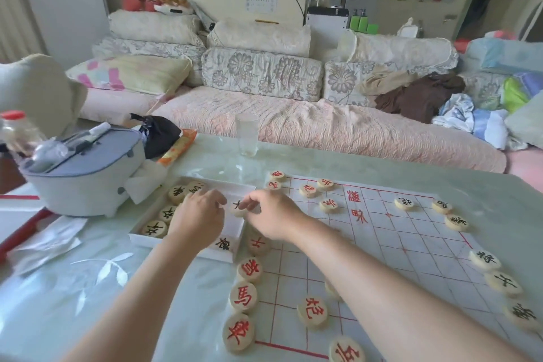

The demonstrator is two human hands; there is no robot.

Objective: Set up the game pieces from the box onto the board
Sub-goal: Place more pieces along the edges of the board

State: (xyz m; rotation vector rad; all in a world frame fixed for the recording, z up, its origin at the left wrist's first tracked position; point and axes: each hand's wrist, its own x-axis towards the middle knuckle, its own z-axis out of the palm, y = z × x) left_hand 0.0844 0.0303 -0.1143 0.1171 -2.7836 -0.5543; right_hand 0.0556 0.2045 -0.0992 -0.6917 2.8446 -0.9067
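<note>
Reaching into the shallow white cardboard box (147, 241) with both hands. The right hand (270, 217) is pinching a round pale wooden disc with a black character (238, 208) between thumb and fingertips, a grip that looks meant for carrying it straight over to the white sheet board with a red grid (382, 244). The board is lying just beside the box on the pale green glass-topped table (88, 288), likely to keep reaches short. The left hand (199, 216) is hovering over the middle of the box with its fingers curled downward. Whether it is holding a piece I cannot tell; the knuckles are hiding it. More black-lettered discs (154, 228) are sitting along the box's left side, and one is lying near its front edge. Red-lettered discs (243, 297) are lining the board's left edge and black ones (484, 259) are lining the opposite edge, with gaps — so the setup is looking partway done. A clear drinking glass (247, 135) is standing farther back on the table, well apart from both hands.
</note>
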